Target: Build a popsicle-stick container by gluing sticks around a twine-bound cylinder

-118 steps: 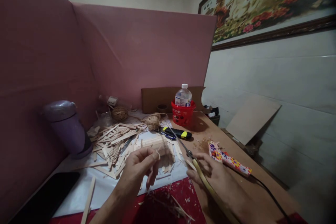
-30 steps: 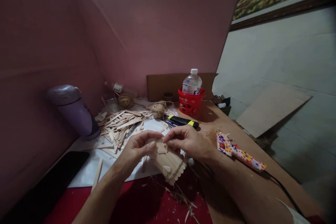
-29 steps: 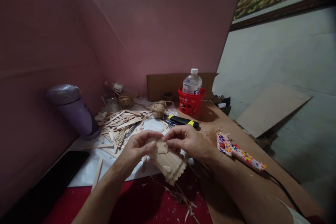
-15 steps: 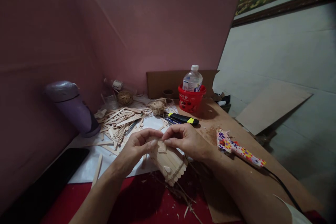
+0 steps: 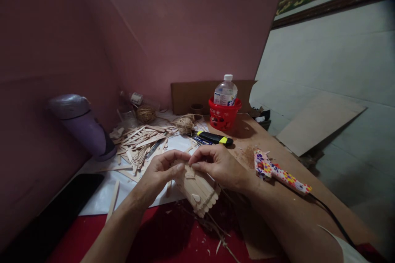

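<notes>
A small panel of joined craft sticks (image 5: 199, 191), with rounded ends along its lower edge and small wooden pieces on its face, is held over the table's near edge. My left hand (image 5: 165, 168) pinches its upper left edge between thumb and fingers. At the upper right, my right hand (image 5: 217, 164) is closed with thumb and forefinger pressed together against the top of the panel. Both sets of fingertips nearly meet there, and whatever small piece lies between them is hidden. Thin twigs or strands (image 5: 216, 228) hang below the panel.
Loose craft sticks (image 5: 143, 144) pile up behind my left hand, near a purple bottle (image 5: 84, 127) and twine balls (image 5: 185, 124). Beyond my hands lies a utility knife (image 5: 215, 138), before a red bucket (image 5: 224, 117). A flower-patterned glue gun (image 5: 279, 172) with a cord lies right.
The view has shifted very slightly. Both hands keep the same grip at the top of the craft-stick panel, with no other clear movement.
</notes>
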`<control>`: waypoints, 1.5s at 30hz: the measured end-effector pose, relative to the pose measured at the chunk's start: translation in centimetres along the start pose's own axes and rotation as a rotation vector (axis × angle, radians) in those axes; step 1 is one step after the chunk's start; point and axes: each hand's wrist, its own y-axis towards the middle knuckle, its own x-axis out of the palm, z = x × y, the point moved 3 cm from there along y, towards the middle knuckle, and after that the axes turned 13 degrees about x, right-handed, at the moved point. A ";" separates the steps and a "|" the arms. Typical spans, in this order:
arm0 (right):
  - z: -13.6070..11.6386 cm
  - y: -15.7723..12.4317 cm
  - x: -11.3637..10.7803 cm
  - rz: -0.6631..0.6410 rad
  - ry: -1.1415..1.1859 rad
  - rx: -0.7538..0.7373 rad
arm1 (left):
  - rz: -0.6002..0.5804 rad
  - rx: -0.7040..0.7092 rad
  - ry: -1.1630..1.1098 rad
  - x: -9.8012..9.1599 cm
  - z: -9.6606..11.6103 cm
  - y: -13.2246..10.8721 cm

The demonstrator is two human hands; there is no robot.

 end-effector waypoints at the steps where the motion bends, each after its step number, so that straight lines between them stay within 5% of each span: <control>1: -0.2 -0.1 0.0 0.015 -0.022 -0.012 | 0.000 0.000 0.000 0.0 0.0 0.0; 45: -0.1 -0.4 0.7 0.029 -0.067 -0.155 | 0.101 0.018 -0.017 -0.2 -0.2 0.0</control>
